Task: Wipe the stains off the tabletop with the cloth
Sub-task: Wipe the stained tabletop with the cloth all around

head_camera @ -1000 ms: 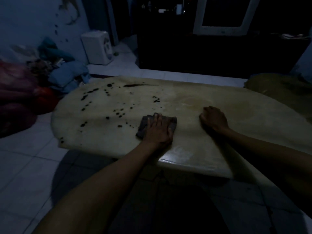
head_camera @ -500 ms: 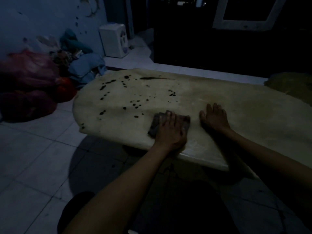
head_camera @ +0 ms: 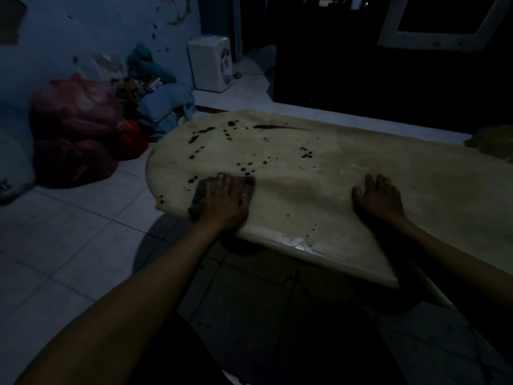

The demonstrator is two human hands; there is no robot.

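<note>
- Left hand (head_camera: 226, 201) is lying flat on the cloth (head_camera: 201, 197), fingers straight, pressing it onto the tabletop (head_camera: 347, 168) close to the near-left rim.
- Cloth is showing as a dark grey wad, mostly hidden under the palm; the dim light is obscuring its folds.
- Right hand (head_camera: 380, 197) is resting palm down on bare tabletop, fingers extended, holding nothing, well apart from the cloth.
- Dark stains (head_camera: 247, 165) are sitting scattered beyond the cloth, with a long smear (head_camera: 277, 127) towards the far edge.
- Red bags (head_camera: 75, 129) and a white appliance (head_camera: 212, 66) are standing on the tiled floor, left of the table.
</note>
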